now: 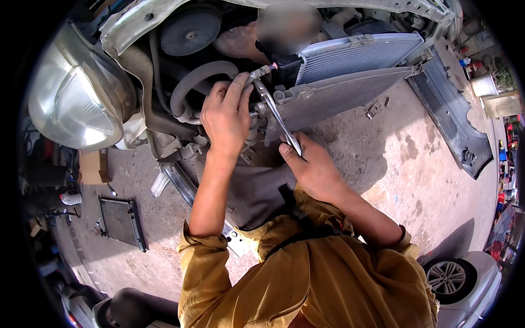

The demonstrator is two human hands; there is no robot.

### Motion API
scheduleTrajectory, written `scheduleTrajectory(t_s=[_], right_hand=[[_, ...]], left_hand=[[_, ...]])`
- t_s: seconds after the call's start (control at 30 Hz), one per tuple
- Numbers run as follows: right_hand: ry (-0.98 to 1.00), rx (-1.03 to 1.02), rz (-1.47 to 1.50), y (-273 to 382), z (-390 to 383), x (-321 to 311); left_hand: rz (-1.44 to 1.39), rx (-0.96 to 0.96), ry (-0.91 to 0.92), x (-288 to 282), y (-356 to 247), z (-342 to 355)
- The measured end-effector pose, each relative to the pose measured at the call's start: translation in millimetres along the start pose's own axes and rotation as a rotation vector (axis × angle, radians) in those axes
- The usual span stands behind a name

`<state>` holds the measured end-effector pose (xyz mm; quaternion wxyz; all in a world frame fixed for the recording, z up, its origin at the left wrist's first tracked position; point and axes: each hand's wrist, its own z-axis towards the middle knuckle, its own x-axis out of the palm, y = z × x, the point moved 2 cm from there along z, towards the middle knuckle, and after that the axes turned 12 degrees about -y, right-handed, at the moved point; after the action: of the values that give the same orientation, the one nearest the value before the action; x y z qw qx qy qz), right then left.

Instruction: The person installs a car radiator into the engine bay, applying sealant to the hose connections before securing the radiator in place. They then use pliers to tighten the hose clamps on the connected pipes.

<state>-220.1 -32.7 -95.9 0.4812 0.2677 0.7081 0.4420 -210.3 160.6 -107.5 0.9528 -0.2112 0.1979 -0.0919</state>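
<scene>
My right hand [314, 170] is closed round the lower end of a shiny metal wrench [278, 116]. The wrench slants up to a metal pipe fitting [262, 71] with a pink-red tip. Closed fingers of my left hand [225, 117] hold that fitting beside the wrench's upper end. Just right of the wrench is a dark-grey condenser [339, 98], mounted at the front of a car whose bumper is off. Behind it stands a silver radiator [361, 57]. The wrench jaw's exact grip is hard to make out.
A headlight [79, 93] stands at the left, near a black hose [191, 82]. Another person's arm [235, 44] reaches in beyond the engine bay. A removed fender [451, 117] lies at right; another radiator [122, 221] lies on the ground at left. A parked car [470, 306] is lower right.
</scene>
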Motion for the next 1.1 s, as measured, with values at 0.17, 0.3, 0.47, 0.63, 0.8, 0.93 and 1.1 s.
scheduleTrajectory(t_s=[0.17, 0.3, 0.47, 0.63, 0.8, 0.93, 1.1], right_hand=[[0.098, 0.008, -0.072, 0.8, 9.0, -12.1], [0.141, -0.045, -0.114, 7.3, 14.2, -22.4], [0.131, -0.065, -0.122, 5.3, 19.8, -29.7], [0.162, -0.062, -0.162, 16.5, 19.4, -33.2], [0.136, -0.089, -0.248, 16.1, 17.7, -34.4], [0.132, -0.112, -0.286, 15.1, 17.3, -34.0], [0.066, -0.178, -0.341, 20.8, 15.2, -33.8]], left_hand=[[0.006, -0.027, 0.036, 3.3, 2.2, 3.4], [-0.01, -0.047, 0.044, 2.1, 0.3, 6.7], [-0.032, -0.037, 0.012, 2.8, 1.1, 6.9], [-0.025, -0.036, 0.001, 2.2, 2.8, 6.2], [-0.024, -0.037, 0.005, 2.1, 2.1, 6.0], [-0.021, -0.04, 0.009, 2.0, 2.1, 6.4], [-0.009, -0.041, 0.013, 1.6, 1.9, 6.8]])
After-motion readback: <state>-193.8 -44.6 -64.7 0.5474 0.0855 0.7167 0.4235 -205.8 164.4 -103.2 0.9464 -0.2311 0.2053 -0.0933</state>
